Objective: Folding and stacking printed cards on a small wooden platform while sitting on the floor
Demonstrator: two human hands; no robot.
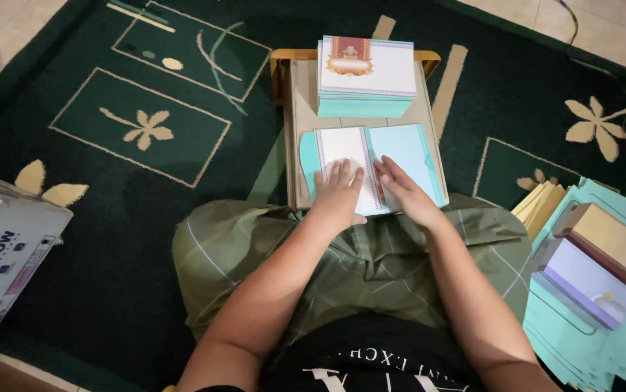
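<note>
1. I'm looking down at a person sitting on a dark green patterned carpet (110,239), with a small wooden lap desk (300,94) at centre frame, just above the knees.

2. The card being worked on, a turquoise folded card (404,156) with a white inner panel, lies open on the near half of the desk, just below centre.

3. The left hand (338,194) rests flat on the white panel, fingers spread and apart, pressing down and clamped on nothing.

4. The right hand (404,192) lies flat along the fold line and the turquoise flap, fingers extended, palm down; it presses and does not pinch.

5. A stack of finished cards (365,76), white-faced with a red and gold emblem, sits at the top of the desk, close above the open card but apart from it.

6. At the right edge of the frame a loose pile of turquoise envelopes and card blanks (581,290) spreads out; a white cardboard box (5,254) stands at lower left.

7. My worry: with both palms only pressing, the card could slide on the smooth desk and the crease could land crooked.

8. A push towards the top of the frame could nudge the stack, which overhangs the desk's far end, and tip it off.

9. Damp palms might smudge the white panel.
</note>
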